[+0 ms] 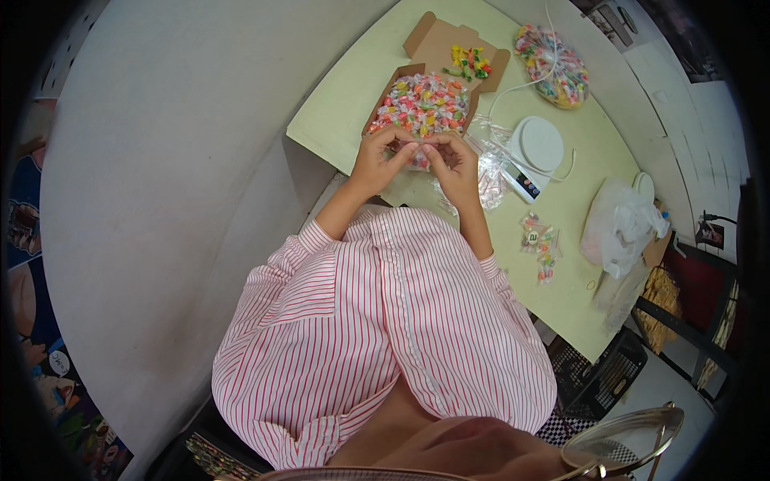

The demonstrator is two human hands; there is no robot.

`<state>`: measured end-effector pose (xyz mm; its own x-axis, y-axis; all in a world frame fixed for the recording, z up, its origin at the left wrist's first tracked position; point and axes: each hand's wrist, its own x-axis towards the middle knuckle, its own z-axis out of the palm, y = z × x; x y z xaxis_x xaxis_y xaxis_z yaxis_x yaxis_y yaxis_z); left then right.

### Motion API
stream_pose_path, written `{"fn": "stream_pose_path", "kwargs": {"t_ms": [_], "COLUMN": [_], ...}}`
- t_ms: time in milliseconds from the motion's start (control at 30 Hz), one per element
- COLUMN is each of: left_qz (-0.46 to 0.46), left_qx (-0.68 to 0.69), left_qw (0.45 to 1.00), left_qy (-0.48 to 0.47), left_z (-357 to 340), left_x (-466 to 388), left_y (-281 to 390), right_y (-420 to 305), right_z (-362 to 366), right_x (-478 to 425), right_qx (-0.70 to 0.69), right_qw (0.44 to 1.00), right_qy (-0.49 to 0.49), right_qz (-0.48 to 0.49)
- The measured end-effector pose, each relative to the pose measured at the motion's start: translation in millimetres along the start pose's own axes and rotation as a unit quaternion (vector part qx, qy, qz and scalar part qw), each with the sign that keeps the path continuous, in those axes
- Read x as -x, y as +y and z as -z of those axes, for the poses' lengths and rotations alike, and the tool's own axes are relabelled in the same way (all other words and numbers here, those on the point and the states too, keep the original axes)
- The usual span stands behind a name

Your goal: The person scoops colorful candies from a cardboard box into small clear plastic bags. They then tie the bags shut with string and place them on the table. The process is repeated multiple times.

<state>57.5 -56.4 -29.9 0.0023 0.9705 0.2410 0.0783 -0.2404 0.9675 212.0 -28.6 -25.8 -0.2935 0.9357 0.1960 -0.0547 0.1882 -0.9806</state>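
My left hand [382, 161] and my right hand [452, 163] meet over the near edge of an open cardboard box, thumbs and forefingers pinching the top of a small clear plastic bag [417, 161] with candies in it. The box [385, 91] is full of wrapped candies [426, 103] in several colours. Yellow, green and red wrapped candies [470, 62] lie on its opened lid [438, 41]. Clear zip bags [488, 180] are spread right of my right hand, beside a white digital kitchen scale [541, 144]. Filled small candy bags [541, 240] lie nearer on the table.
On the pale green table [421, 193], a large bag of candies [552, 67] stands at the back and a white plastic bag [619, 225] at the right. A white cable [517, 88] crosses by the scale. A wall is at the left; a black crate [601, 376] is below the table's right corner.
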Motion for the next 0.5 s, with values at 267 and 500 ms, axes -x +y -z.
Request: {"fn": "stream_pose_path", "kwargs": {"t_ms": [267,500], "left_qz": [-0.032,-0.052], "left_qx": [-0.063,-0.082], "left_qw": [0.997,0.995], "left_qy": [-0.005,-0.011], "left_z": [0,2], "left_x": [-3,-3], "left_y": [14,8], "right_y": [-6,-10], "right_z": [-1,0], "right_x": [0,4], "right_qx": [0.04,0.082], "right_qw": [0.999,0.996], "right_qy": [0.004,-0.007], "right_qz": [0.025,0.025]}}
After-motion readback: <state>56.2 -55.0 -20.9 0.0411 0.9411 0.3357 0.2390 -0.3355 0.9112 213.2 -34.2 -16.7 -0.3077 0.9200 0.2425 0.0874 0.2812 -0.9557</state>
